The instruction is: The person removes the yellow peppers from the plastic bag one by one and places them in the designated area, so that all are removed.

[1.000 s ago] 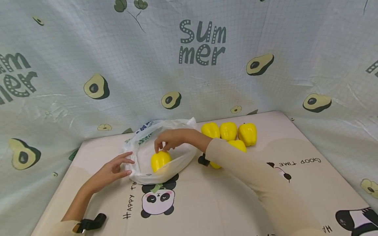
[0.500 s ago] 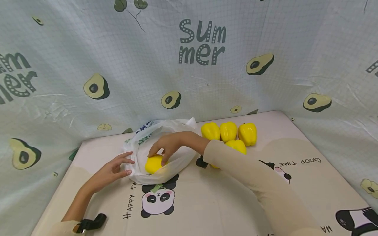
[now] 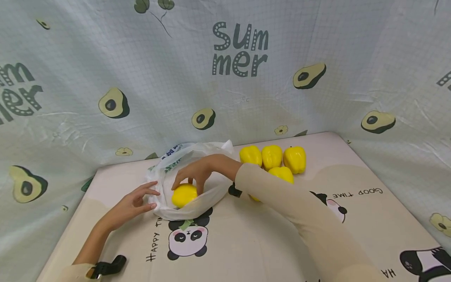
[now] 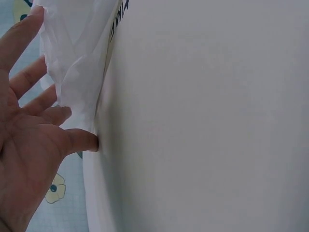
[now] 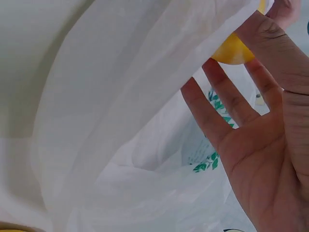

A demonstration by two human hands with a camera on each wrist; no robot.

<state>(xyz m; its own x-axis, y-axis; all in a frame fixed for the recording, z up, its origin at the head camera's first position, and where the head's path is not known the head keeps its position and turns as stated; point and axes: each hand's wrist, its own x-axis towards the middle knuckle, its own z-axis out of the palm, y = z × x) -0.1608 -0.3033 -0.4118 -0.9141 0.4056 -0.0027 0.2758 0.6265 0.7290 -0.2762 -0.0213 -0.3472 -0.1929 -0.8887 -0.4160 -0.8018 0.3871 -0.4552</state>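
Observation:
A white plastic bag point(image 3: 218, 196) lies mouth-up at the left-centre of the table, with green and blue print on its far side. Inside it, a glossy yellow bell pepper point(image 3: 184, 196) rests on its side. My right hand point(image 3: 198, 172) reaches into the bag and holds this pepper, fingers on its left and thumb on its right. In the right wrist view the bag's near wall hides much of the pepper point(image 5: 234, 50). At the bag's left rim, my left hand point(image 3: 132, 203) touches the plastic with spread, relaxed fingers.
Several more yellow bell peppers point(image 3: 272, 157) stand right of the bag, some partly behind the right sleeve point(image 3: 282, 199). A patterned curtain point(image 3: 158, 78) hangs behind the table's back edge. Panda prints mark the tablecloth point(image 3: 253, 243).
The pepper in the bag has tipped from upright onto its side and shifted slightly left. My right hand has moved left and spread round it. My left hand stays put.

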